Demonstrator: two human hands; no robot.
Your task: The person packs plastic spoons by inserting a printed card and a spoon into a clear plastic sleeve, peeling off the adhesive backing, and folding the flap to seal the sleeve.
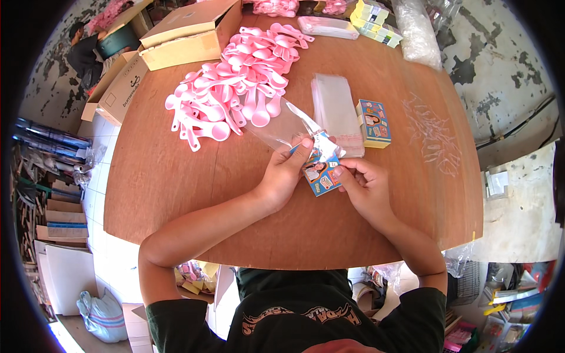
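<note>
Over the near middle of the table, my left hand point(285, 175) pinches a clear plastic bag point(273, 130), with its thumb pressed at the upper end of a blue printed card point(322, 176). The card is tilted, and glare on the plastic hides part of it. My right hand point(366, 185) grips the card's right edge between thumb and fingers. Just beyond my hands lies a stack of clear plastic bags point(334, 106). To its right stands a small stack of similar printed cards point(374, 120). Left of the bag is a heap of pink plastic scoops point(235, 82).
An opened cardboard box point(188, 35) stands at the far left of the table point(176, 200). Small clear plastic pieces point(432, 135) lie scattered at the right. Pale yellow packs point(375, 22) and a clear plastic roll point(416, 32) are at the back. Another person point(85, 56) is at the far left.
</note>
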